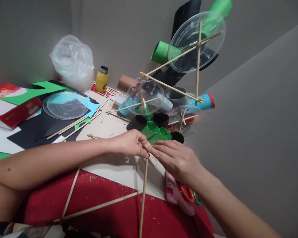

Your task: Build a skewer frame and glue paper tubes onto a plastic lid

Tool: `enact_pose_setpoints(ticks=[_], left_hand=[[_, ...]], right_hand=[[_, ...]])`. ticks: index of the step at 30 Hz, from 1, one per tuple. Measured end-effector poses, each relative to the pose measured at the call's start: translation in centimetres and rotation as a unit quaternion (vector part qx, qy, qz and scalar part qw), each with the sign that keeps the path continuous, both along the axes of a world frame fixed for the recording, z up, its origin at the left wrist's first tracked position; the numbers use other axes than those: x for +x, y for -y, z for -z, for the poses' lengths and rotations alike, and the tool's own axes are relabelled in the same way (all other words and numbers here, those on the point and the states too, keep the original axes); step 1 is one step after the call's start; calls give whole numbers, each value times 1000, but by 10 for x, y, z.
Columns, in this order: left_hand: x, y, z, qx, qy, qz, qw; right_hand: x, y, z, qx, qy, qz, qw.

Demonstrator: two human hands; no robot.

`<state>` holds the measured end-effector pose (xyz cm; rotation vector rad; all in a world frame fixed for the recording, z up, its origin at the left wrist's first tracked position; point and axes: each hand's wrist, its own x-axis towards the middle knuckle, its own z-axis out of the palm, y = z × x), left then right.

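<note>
Wooden stick [143,195]: ran from the near edge across the red cloth [109,205] up to the two hands; top end lay exactly where both sets of fingertips met.
Left hand [130,142]: came in from the left, fingertips pinched closed on that top end.
Right hand [175,158]: came in from the right, fingers stretched long, tips touching the same end; thumb hidden, so not possible to tell whether grasping or merely pressing.
Rubber band [153,161]: small pale loop, hung just below the right fingertips, close beside the stick.
Green paper tubes [159,132]: lay just behind the hands, next to black tubes [161,119].
Scissors [187,193]: orange-handled, lay under the right wrist.
Clear lid [64,105]: lay flat, well off to the left.
Yellow bottle [101,78]: stood by the wall, beside plastic bag [73,62].
</note>
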<state>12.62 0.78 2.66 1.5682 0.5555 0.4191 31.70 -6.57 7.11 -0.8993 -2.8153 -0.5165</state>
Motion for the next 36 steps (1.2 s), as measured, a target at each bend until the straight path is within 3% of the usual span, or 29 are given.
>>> enact_pose_setpoints(ticks=[6, 10, 13, 18, 20, 22, 29, 36], left_hand=[[-2, 3, -1, -9, 10, -10, 1000], [-3, 6, -1, -15, 48, -2, 999], [-4, 8, -3, -17, 68, 9, 998], [-5, 11, -6, -10, 63, 0, 998], [-5, 11, -6, -2, 68, -2, 998], [-5, 12, -6, 7, 69, -3, 998], [-1, 9, -2, -9, 63, -2, 998], [-1, 8, -4, -26, 66, 2, 997]], right_hand=[[-13, -11, -8, -147, -26, 74, 986], [-13, -16, -4, -302, -146, 107, 936], [-11, -17, 5, -404, -279, 135, 860], [-10, -9, 24, -556, -485, 191, 648], [-10, -6, 30, -569, -522, 214, 598], [-11, -3, 34, -570, -545, 238, 568], [-11, 9, 45, -556, -603, 244, 517], [-21, 7, 45, -492, -628, 289, 529]])
